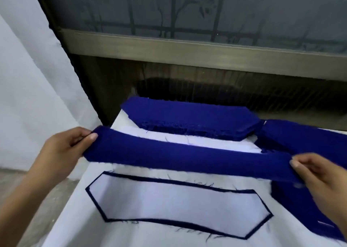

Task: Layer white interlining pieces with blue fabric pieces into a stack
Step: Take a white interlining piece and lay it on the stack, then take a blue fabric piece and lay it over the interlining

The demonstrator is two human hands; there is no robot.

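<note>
The place looks like a small sewing or garment-cutting workshop. A counter (pixel 75 218) draped in white cloth carries cut blue fabric pieces (pixel 187 119) piled at its far edge. A white interlining piece (pixel 178 203) lies on blue near its front, with frayed threads (pixel 206 184) around it. Behind the counter stands a frosted, barred window (pixel 206 8); left of it is bare concrete floor (pixel 28 186).

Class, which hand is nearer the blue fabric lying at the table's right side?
Right. The right hand is over that blue fabric, pinching the blue strip; the left hand pinches its other end across the table.
</note>
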